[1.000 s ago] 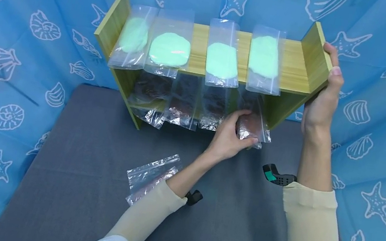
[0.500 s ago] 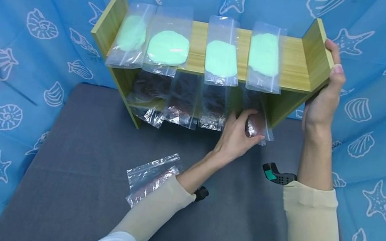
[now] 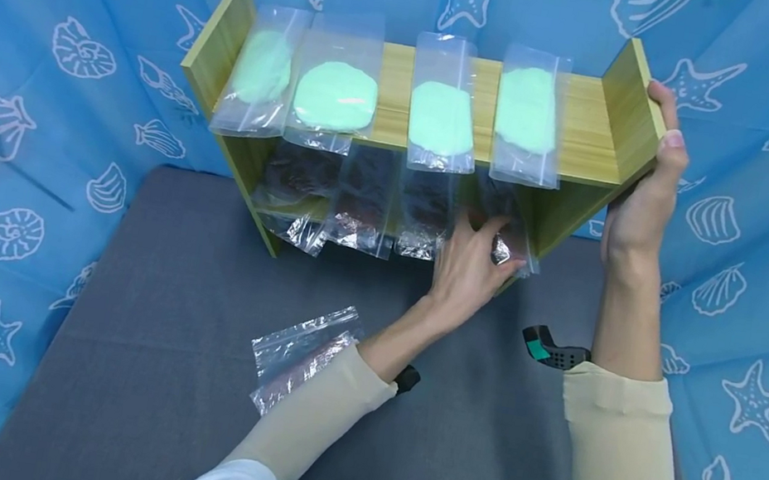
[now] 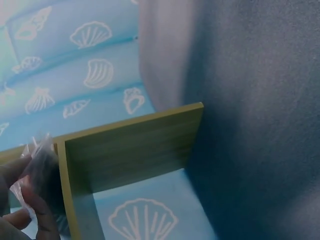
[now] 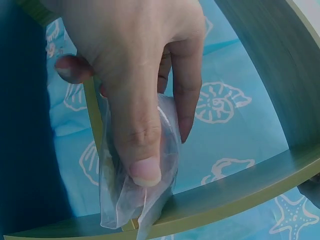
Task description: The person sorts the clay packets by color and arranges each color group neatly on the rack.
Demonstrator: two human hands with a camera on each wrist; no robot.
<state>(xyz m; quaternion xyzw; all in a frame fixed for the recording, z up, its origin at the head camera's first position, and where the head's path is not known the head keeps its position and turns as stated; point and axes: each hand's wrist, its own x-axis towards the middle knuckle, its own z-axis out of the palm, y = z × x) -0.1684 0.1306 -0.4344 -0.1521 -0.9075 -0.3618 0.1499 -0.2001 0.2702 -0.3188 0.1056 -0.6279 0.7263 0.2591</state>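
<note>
In the head view my left hand [image 3: 468, 266] pinches a clear zip bag [image 3: 501, 248] with dark reddish contents, at the right end of the lower shelf. The right wrist view shows the left thumb over that bag [image 5: 142, 200], fingers behind it, close to the side panel. At the left edge of the left wrist view, fingers [image 4: 37, 210] touch the same bag. My right hand [image 3: 644, 197] grips the right side panel of the wooden shelf unit [image 3: 625, 123].
Several zip bags of pale green material [image 3: 441, 119] lie along the upper board. More dark-filled bags [image 3: 362, 199] hang over the lower board's front edge. Another zip bag [image 3: 306, 353] lies on the grey table [image 3: 172, 341]. A blue shell-print curtain [image 3: 64, 164] surrounds everything.
My left hand has shifted slightly upward, and the bag it pinches has slid farther back onto the lower shelf. The right hand keeps its grip on the side panel.
</note>
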